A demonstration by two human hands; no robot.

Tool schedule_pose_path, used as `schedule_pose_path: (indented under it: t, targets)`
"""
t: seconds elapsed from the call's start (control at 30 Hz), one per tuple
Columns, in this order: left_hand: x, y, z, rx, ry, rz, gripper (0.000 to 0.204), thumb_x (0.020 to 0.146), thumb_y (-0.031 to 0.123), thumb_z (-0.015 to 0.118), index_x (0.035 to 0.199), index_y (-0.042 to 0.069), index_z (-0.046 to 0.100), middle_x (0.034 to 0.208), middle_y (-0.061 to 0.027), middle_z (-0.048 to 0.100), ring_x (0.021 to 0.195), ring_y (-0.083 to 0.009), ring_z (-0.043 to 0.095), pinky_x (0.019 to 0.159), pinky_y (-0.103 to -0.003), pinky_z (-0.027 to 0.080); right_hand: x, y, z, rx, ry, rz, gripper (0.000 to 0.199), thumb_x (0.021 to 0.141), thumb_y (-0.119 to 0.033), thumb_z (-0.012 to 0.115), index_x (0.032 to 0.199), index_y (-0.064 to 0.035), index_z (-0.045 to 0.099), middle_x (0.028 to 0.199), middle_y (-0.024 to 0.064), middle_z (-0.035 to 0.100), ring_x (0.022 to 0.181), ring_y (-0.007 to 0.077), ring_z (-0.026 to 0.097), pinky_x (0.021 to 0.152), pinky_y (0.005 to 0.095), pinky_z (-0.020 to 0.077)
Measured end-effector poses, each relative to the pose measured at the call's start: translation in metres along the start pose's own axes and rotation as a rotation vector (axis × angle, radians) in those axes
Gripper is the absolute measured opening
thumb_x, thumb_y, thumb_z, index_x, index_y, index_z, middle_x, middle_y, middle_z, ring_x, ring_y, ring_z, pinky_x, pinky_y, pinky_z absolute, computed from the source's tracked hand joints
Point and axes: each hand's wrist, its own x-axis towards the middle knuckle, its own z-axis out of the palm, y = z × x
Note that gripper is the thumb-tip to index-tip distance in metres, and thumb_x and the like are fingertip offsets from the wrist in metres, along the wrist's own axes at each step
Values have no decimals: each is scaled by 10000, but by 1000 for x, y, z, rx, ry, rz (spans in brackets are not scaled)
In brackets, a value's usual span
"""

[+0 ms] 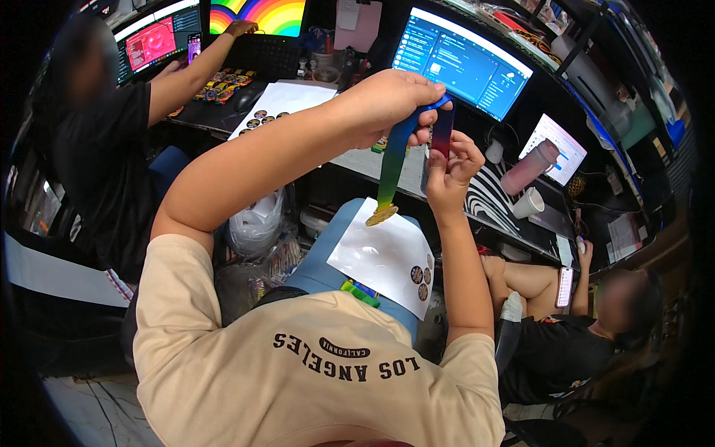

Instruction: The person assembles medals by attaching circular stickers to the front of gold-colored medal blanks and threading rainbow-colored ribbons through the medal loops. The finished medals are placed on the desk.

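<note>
My left hand (406, 100) is raised in front of me, its fingers closed on the blue upper end of a medal ribbon (395, 160). The ribbon fades from blue through green to yellow. From its lower end hangs a gold-coloured medal (382, 216), seen nearly edge-on above my lap. Close beside it, my right hand (454, 167) pinches a flat strip (442, 134), dark blue fading to red, apparently another stretch of the ribbon. A white sheet (365, 249) lies across my thighs, with several round dark stickers (422, 276) near its right edge. A green-and-blue folded ribbon (361, 292) rests against my lap.
Ahead stands a desk with a monitor (462, 63), a pink bottle (530, 167), a white cup (528, 202) and another sticker sheet (279, 104). One person (97, 149) works at the left; another (573, 343) sits at the right holding a phone (564, 287). Plastic bags (257, 223) lie below the desk.
</note>
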Motion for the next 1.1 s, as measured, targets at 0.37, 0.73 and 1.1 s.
schedule_pose_path:
  t: [0.37,0.73,1.1]
  targets:
    - [-4,3,-1,32,-16,12,329,992,322,528,1055,1,569,628,25,506,539,-76,534,510,-207,444,-2,-1,-12,51,15,178,343,887,15,637,1156,-42,431,1130,130,537,900,164,602,749,278,503]
    - [-4,4,-17,274,-91,14,458,908,487,615,986,36,613,574,28,458,528,-78,437,557,-245,401,19,-13,-33,-408,107,35,352,684,195,427,907,-2,615,910,126,639,854,259,618,756,314,485]
    - [-20,-26,-20,804,-222,304,293,1012,290,482,1193,65,534,829,-26,544,778,-129,538,703,-275,433,122,-98,-95,-766,-418,-87,208,704,144,559,797,-16,654,748,112,622,762,265,608,672,357,466]
